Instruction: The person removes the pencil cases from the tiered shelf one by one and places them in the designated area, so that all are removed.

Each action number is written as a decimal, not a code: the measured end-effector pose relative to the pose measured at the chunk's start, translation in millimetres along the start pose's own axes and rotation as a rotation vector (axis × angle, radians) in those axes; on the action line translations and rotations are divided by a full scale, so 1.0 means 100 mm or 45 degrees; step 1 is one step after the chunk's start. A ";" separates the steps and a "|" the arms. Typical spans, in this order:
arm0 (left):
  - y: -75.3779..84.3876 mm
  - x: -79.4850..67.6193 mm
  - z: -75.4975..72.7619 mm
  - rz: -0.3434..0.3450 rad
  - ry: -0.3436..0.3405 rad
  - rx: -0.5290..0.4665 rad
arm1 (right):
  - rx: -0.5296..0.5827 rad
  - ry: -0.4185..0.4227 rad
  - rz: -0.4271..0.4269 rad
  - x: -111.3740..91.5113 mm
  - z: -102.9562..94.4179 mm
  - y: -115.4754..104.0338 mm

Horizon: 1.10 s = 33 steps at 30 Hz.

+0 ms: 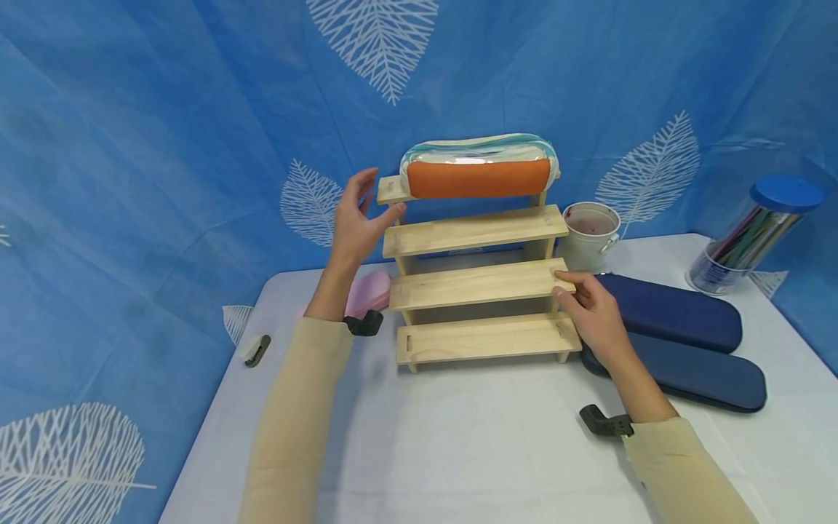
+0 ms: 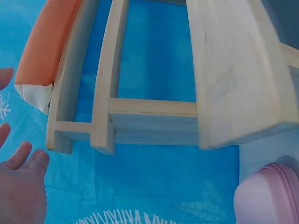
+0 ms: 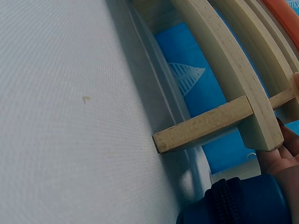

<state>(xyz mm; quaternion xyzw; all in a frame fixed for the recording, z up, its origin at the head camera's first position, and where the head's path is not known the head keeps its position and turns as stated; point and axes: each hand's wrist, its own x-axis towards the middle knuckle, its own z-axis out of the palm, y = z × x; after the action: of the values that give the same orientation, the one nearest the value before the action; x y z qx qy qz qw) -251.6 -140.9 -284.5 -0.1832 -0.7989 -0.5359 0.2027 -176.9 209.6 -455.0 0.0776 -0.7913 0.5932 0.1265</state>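
A stepped wooden rack (image 1: 478,282) with several shelf boards stands at the back of the table. On its top board lies a pencil case (image 1: 481,175) with an orange front and a clear top panel. My left hand (image 1: 356,225) is raised beside the left end of the upper boards, thumb and fingers spread and holding nothing. In the left wrist view its fingers (image 2: 35,163) show just off the board ends. My right hand (image 1: 592,313) pinches the right end of the second board from the bottom, thumb on top. The right wrist view shows only part of that hand (image 3: 287,156).
Two dark blue zippered cases (image 1: 681,313) lie right of the rack. Behind them stand a white bucket (image 1: 589,236) and a clear canister with a blue lid (image 1: 785,193). Left of the rack are a pink case (image 1: 368,295) and a small stapler-like object (image 1: 257,351). Blue cloth (image 1: 196,145) hangs behind.
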 end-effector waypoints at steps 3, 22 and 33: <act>0.01 0.03 0.02 -0.021 -0.010 -0.022 | -0.009 0.010 -0.006 0.00 0.00 0.06; -0.22 0.38 0.22 -0.083 -0.184 -0.001 | -0.004 0.018 -0.011 0.00 -0.01 0.06; -0.21 0.43 0.27 -0.146 -0.250 -0.043 | 0.011 0.005 0.000 0.02 -0.01 0.06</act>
<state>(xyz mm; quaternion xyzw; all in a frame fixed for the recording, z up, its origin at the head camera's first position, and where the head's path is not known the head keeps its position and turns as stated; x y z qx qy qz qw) -302.1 -120.1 -287.8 -0.1921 -0.8150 -0.5394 0.0893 -180.0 212.2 -460.3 0.0771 -0.7884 0.5969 0.1277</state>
